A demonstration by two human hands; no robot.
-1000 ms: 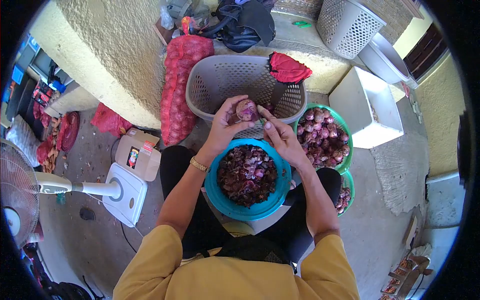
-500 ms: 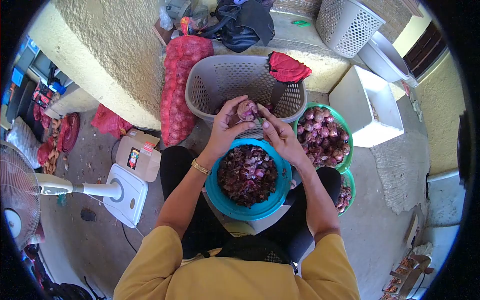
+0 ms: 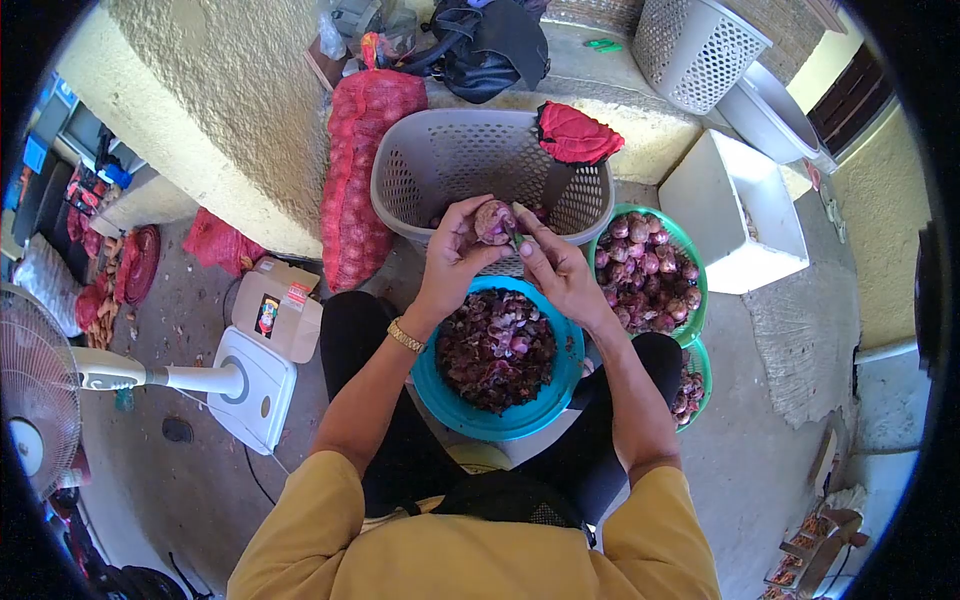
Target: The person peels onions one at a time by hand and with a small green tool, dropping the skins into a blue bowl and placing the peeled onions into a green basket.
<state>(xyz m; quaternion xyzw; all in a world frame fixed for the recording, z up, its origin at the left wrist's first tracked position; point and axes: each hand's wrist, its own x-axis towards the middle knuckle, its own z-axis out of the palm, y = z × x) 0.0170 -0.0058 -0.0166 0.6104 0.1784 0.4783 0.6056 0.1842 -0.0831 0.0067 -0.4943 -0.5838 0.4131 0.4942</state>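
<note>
The left hand [image 3: 452, 262] holds a red onion [image 3: 492, 220] in a closed grip, thumb on the near side and fingers curled behind it, raised above the far rim of the teal bowl [image 3: 430, 385] that sits on the person's lap and is full of dark purple peelings. The onion lies at the fingertips of that hand, up and to the right of the palm, with its cut or peeled face turned toward the right hand. The right hand [image 3: 555, 268] meets it from the right, its grip pinched on a small knife [image 3: 515, 232] whose blade touches the onion's right edge; the blade itself is too small to describe. Both hands are equally close to the onion, the left bearing it. Behind them stands a grey perforated basket [image 3: 420, 170]; to the right, a green basket [image 3: 690, 255] holds peeled onions.
</note>
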